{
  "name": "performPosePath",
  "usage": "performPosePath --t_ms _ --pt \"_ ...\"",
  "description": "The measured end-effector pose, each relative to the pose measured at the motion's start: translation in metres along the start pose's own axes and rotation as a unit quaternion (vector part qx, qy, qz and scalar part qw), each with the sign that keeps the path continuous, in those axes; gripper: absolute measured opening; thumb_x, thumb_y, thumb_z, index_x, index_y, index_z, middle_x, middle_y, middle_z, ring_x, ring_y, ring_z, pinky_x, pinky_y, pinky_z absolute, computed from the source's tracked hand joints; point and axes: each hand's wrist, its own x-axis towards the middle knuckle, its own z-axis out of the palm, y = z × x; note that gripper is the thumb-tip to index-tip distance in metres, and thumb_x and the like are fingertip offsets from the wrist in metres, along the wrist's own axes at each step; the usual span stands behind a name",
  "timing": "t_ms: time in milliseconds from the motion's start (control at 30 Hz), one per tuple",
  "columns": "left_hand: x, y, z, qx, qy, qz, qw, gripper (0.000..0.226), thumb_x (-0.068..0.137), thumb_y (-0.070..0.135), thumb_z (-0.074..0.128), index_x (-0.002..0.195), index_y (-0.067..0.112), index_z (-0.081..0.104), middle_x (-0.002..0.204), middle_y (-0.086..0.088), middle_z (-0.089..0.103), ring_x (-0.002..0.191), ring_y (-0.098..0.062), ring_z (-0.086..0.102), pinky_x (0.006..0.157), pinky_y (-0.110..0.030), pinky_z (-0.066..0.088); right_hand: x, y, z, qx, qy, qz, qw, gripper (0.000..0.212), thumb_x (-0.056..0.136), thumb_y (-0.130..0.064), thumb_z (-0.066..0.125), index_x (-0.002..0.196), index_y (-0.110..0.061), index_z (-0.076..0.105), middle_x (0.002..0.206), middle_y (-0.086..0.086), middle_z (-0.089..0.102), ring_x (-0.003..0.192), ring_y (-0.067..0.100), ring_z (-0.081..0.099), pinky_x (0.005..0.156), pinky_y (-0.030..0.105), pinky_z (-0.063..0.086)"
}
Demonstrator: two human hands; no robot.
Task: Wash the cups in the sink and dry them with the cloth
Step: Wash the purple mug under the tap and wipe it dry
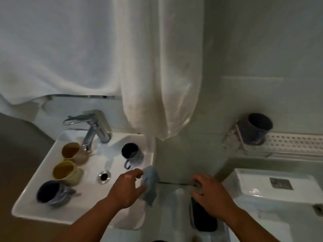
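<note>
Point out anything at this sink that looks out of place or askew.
The three cups along the sink's left side lie tipped on their sides: brown cup, yellow cup and dark cup. The blue cloth hangs over the right rim.
</note>
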Motion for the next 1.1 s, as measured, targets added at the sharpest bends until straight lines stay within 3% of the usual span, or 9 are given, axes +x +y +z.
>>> performPosePath --t_ms 100,233,333,500,600,700,900,1000,1100 --pt "-0.032 -0.066 -0.016 -0.021 0.002 -0.032 0.999 0.047 0.087 0.047 0.073 0.127 0.026 0.061 0.117 0.009 0.066 0.094 -0.003 0.058 0.074 -0.013 0.038 0.002 -0.047 0.044 -0.01 -0.024 0.007 1.0 0.033 0.09 -0.039 0.067 0.12 -0.029 0.061 0.115 -0.013 0.059 0.099 0.003 0.055 0.083 0.012 0.037" --pt "-0.065 -0.139 -0.035 -0.044 0.005 -0.057 0.997 0.044 0.087 0.045 0.075 0.124 0.025 0.062 0.113 0.008 0.066 0.095 -0.007 0.059 0.077 -0.017 0.04 0.005 -0.102 0.097 -0.007 -0.028 0.006 1.0 0.032 0.082 -0.042 0.066 0.11 -0.028 0.065 0.106 -0.011 0.063 0.096 0.008 0.059 0.089 0.026 0.047" --pt "-0.079 -0.181 -0.041 -0.052 -0.013 -0.074 0.996 0.044 0.088 0.043 0.074 0.126 0.024 0.06 0.114 0.008 0.064 0.098 -0.009 0.06 0.081 -0.02 0.043 0.007 -0.132 0.128 0.009 -0.029 0.015 0.999 0.026 0.082 -0.039 0.071 0.105 -0.028 0.065 0.097 -0.014 0.062 0.09 0.008 0.058 0.084 0.028 0.048" --pt "-0.079 -0.213 -0.044 -0.05 -0.04 -0.081 0.995 0.043 0.088 0.045 0.073 0.125 0.027 0.058 0.112 0.011 0.062 0.097 -0.008 0.06 0.079 -0.018 0.042 0.013 -0.164 0.152 0.01 -0.032 0.04 0.999 0.023 0.086 -0.037 0.069 0.108 -0.03 0.063 0.096 -0.015 0.059 0.086 0.003 0.055 0.08 0.024 0.047" --pt "-0.064 -0.213 -0.044 -0.052 -0.048 -0.077 0.995 0.043 0.089 0.044 0.072 0.126 0.028 0.058 0.115 0.01 0.063 0.1 -0.008 0.059 0.082 -0.018 0.043 0.036 -0.173 0.152 -0.007 -0.015 0.057 0.998 0.02 0.089 -0.037 0.067 0.108 -0.031 0.06 0.097 -0.013 0.055 0.091 0.009 0.056 0.078 0.024 0.043" --pt "-0.043 -0.206 -0.043 -0.048 -0.056 -0.072 0.995 0.043 0.089 0.044 0.072 0.126 0.026 0.058 0.117 0.009 0.063 0.101 -0.008 0.058 0.081 -0.018 0.042 0.075 -0.177 0.146 0.008 0.0 0.087 0.996 0.037 0.091 -0.039 0.064 0.126 -0.027 0.057 0.119 -0.006 0.06 0.104 0.015 0.06 0.092 0.03 0.05" --pt "-0.014 -0.204 -0.05 -0.052 -0.056 -0.108 0.991 0.041 0.088 0.043 0.073 0.122 0.023 0.062 0.113 0.008 0.063 0.099 -0.01 0.059 0.082 -0.021 0.045 0.165 -0.194 0.132 -0.032 0.034 0.1 0.994 0.074 0.085 -0.054 0.07 0.143 -0.026 0.034 0.138 0.0 0.047 0.123 0.022 0.054 0.098 0.036 0.052" --pt "-0.004 -0.2 -0.054 -0.052 -0.052 -0.124 0.99 0.041 0.089 0.045 0.071 0.123 0.025 0.059 0.116 0.009 0.062 0.101 -0.009 0.059 0.084 -0.022 0.047 0.203 -0.203 0.133 -0.087 -0.002 0.111 0.99 0.097 0.079 -0.068 0.067 0.152 -0.025 0.019 0.15 0.003 0.037 0.135 0.028 0.044 0.105 0.042 0.046" --pt "-0.002 -0.197 -0.056 -0.068 -0.058 -0.135 0.987 0.039 0.09 0.045 0.07 0.123 0.026 0.059 0.114 0.011 0.063 0.1 -0.007 0.06 0.082 -0.02 0.045 0.218 -0.205 0.141 -0.121 -0.04 0.112 0.986 0.102 0.076 -0.07 0.067 0.152 -0.02 0.019 0.147 0.009 0.037 0.129 0.031 0.047 0.099 0.042 0.049"
